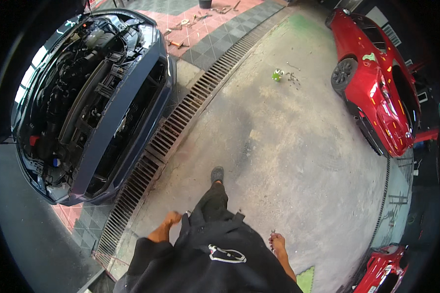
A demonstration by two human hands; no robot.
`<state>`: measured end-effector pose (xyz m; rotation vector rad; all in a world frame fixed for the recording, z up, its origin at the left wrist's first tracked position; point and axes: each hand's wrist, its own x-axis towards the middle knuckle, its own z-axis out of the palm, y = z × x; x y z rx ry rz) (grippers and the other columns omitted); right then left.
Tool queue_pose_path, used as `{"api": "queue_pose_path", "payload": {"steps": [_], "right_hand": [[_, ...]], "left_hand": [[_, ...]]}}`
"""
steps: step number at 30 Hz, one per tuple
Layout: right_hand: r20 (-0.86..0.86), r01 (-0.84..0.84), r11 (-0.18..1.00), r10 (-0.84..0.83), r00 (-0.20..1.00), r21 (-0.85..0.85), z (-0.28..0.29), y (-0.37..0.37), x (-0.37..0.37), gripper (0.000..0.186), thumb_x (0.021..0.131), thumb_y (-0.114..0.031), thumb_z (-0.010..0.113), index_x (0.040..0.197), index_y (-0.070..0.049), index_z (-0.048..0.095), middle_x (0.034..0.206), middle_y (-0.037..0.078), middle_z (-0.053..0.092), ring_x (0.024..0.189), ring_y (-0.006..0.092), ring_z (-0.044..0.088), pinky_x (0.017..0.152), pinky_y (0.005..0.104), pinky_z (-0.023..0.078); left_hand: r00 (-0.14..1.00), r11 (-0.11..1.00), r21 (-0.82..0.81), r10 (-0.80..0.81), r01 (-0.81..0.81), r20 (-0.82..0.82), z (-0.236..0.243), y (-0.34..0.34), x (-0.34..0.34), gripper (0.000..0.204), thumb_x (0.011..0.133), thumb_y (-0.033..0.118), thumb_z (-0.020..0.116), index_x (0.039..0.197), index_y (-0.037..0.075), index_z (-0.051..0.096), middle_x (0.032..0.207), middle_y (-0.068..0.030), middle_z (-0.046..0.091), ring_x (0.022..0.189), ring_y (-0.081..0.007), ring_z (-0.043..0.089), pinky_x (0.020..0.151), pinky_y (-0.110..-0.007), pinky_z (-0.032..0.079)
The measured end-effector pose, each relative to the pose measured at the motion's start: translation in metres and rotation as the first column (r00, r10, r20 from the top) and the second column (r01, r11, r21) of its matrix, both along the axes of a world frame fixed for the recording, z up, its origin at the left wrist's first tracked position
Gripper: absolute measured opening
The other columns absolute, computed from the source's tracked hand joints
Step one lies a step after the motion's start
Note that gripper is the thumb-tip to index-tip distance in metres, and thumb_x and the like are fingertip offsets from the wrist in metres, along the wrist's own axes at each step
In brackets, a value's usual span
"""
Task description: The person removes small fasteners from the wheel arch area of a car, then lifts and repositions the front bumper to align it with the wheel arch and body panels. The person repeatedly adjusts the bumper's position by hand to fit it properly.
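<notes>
My left hand hangs beside my left hip, its fingers curled. A small pale bit shows near it against my dark trousers, and what the fingers hold cannot be made out. On the other side, my right hand is closed round a small silver metal tool. Its rounded end sticks out past the fingers; the rest is hidden. One foot in a grey clog is set forward on the concrete floor.
At left stands a dark blue car with its engine bay exposed and front bumper off. A floor grate runs alongside it. Tools lie on red and grey tiles. Ahead are a green-and-white object and scattered small parts. A red car stands right.
</notes>
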<state>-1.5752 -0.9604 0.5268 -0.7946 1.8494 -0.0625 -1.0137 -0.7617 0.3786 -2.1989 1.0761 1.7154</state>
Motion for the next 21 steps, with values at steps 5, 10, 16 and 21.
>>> {"api": "queue_pose_path", "payload": {"steps": [5, 10, 16, 21], "right_hand": [[-0.01, -0.049, 0.997, 0.049, 0.999, 0.059, -0.024, -0.024, -0.007, 0.03, 0.106, -0.028, 0.065, 0.113, 0.002, 0.067, 0.085, 0.006, 0.07, 0.068, 0.0131, 0.062, 0.061, 0.0303, 0.05], [0.181, -0.132, 0.99, 0.137, 0.974, -0.038, -0.128, -0.109, -0.045, 0.029, 0.103, -0.023, 0.071, 0.11, 0.005, 0.069, 0.091, 0.007, 0.072, 0.082, 0.0141, 0.065, 0.074, 0.0309, 0.053], [0.011, -0.296, 0.955, 0.296, 0.955, 0.037, -0.031, -0.32, 0.095, 0.03, 0.097, -0.029, 0.076, 0.098, -0.001, 0.068, 0.08, 0.002, 0.064, 0.068, 0.0127, 0.057, 0.062, 0.0317, 0.047], [-0.072, -0.36, 0.929, 0.366, 0.928, 0.081, 0.009, -0.513, 0.142, 0.033, 0.097, -0.037, 0.075, 0.085, -0.009, 0.06, 0.067, -0.001, 0.051, 0.054, 0.0136, 0.047, 0.047, 0.0333, 0.039]], "left_hand": [[0.968, 0.908, -0.353, 0.251, -0.227, 0.025, 0.037, -0.201, 0.071, 0.045, 0.099, 0.041, 0.06, 0.112, 0.001, 0.074, 0.108, -0.0258, 0.075, 0.104, -0.0433, 0.071, 0.088, -0.05, 0.056], [0.82, 0.625, -0.587, 0.559, -0.515, -0.125, 0.136, -0.389, 0.132, 0.055, 0.099, 0.039, 0.059, 0.129, -0.007, 0.068, 0.126, -0.0329, 0.07, 0.123, -0.0446, 0.067, 0.105, -0.047, 0.051], [0.752, 0.597, -0.557, 0.655, -0.577, -0.078, 0.163, -0.488, 0.159, 0.053, 0.103, 0.039, 0.06, 0.131, -0.005, 0.068, 0.123, -0.0289, 0.072, 0.12, -0.0373, 0.069, 0.104, -0.044, 0.051], [0.622, 0.618, -0.226, 0.781, -0.753, 0.064, 0.101, -0.468, 0.134, 0.056, 0.097, 0.04, 0.062, 0.123, -0.008, 0.071, 0.121, -0.0314, 0.072, 0.117, -0.0417, 0.07, 0.1, -0.045, 0.053]]}}
